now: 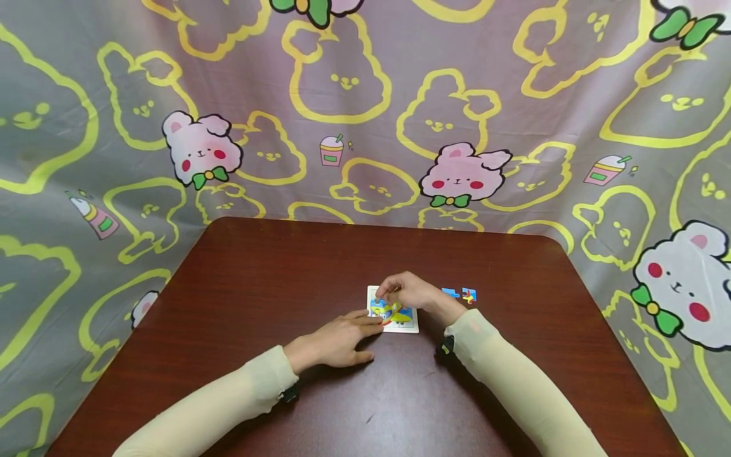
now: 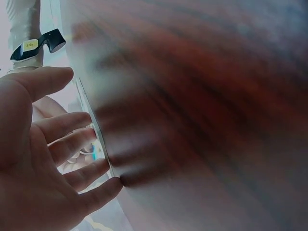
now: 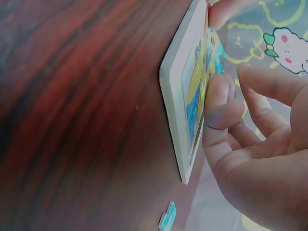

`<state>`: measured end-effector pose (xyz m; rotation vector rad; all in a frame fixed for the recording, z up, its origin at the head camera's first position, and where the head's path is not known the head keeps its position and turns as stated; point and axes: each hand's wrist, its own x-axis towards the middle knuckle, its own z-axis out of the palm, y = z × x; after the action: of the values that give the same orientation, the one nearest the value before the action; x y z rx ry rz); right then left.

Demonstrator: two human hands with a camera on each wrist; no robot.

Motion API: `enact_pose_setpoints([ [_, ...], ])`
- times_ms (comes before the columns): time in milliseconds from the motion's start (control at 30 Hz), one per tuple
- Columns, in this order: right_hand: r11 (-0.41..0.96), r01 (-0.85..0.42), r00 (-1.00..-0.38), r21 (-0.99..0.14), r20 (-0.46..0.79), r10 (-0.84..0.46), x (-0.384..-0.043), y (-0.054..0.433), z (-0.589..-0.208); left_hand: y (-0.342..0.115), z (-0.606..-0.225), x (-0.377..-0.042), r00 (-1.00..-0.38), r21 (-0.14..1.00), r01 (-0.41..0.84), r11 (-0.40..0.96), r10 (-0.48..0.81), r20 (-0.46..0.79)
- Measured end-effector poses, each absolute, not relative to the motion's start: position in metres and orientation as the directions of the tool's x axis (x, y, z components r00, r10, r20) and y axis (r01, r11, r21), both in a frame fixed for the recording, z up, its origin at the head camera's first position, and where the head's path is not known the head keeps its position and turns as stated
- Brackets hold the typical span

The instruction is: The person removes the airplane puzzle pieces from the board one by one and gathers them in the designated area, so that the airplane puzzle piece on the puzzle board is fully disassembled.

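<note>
A small square jigsaw puzzle (image 1: 407, 329) with a pale frame and a yellow-and-blue picture lies on the table. My left hand (image 1: 342, 339) rests at its left side, fingers spread and fairly straight, the fingertips at the frame's edge in the left wrist view. Over the puzzle, my right hand (image 1: 412, 291) has its thumb and forefinger bent down to the picture. At those fingertips a yellow-and-blue puzzle piece (image 3: 215, 52) stands tilted up from the board; the fingers partly hide their hold on it.
Two loose puzzle pieces, a blue one (image 1: 450, 292) and a blue one with a red-and-yellow figure (image 1: 469, 295), lie right of the puzzle, beyond my right wrist. The dark brown table (image 1: 274, 266) ends at a patterned curtain (image 1: 365, 146) behind.
</note>
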<state>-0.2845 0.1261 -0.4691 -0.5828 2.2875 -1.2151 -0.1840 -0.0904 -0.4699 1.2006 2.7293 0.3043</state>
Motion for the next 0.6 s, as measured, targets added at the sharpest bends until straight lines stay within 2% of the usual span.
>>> enact_pose_setpoints([
  [600, 0.52, -0.222, -0.79, -0.825, -0.161, -0.592, -0.2839, 0.1215, -0.4673, -0.0908, -0.4703, -0.1841, -0.675, 0.242, 0.703, 0.669, 0.735, -0.068],
])
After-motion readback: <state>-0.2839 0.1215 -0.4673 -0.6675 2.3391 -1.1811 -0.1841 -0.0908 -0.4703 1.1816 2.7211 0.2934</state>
